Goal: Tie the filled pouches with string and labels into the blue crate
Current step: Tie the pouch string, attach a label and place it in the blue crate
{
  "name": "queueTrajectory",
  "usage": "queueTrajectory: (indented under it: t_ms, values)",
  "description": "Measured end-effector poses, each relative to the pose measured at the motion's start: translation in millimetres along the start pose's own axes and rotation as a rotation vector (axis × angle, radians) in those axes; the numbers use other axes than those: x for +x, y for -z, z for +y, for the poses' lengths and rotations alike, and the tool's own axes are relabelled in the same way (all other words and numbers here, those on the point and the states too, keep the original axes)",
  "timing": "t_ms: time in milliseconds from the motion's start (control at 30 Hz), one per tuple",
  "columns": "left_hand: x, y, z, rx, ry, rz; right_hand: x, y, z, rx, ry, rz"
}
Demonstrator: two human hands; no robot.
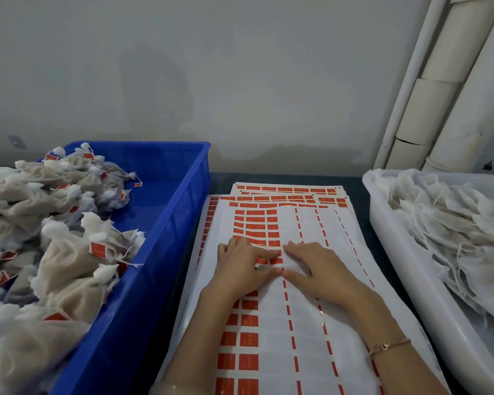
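Observation:
A stack of white label sheets point(305, 323) with red labels point(248, 339) lies in the middle of the table. My left hand point(241, 269) and my right hand point(317, 266) lie flat on the top sheet, fingertips meeting at a red label near its centre. Neither hand holds a pouch. On the left, the blue crate point(166, 223) holds several tied pouches point(69, 260) with red labels and white string. On the right, a white tub point(405, 283) holds a heap of untied mesh pouches point(457, 229).
A grey wall stands close behind the table. White pipes point(439, 89) run up the back right corner. The dark tabletop point(360, 206) shows in narrow strips between the sheets and the two containers.

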State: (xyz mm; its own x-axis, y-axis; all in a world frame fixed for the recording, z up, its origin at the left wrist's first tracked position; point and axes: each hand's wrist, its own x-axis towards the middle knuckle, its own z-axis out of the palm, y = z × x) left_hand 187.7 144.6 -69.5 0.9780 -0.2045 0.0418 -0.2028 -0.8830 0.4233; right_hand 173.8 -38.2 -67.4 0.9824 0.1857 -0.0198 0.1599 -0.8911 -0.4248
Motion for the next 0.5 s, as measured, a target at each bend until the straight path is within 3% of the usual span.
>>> queueTrajectory:
  t_ms: [500]
  values:
    - [-2.6, -2.1, 8.0, -0.023, -0.076, 0.117, -2.4, 6.4, -6.3, 0.092, -0.037, 0.059]
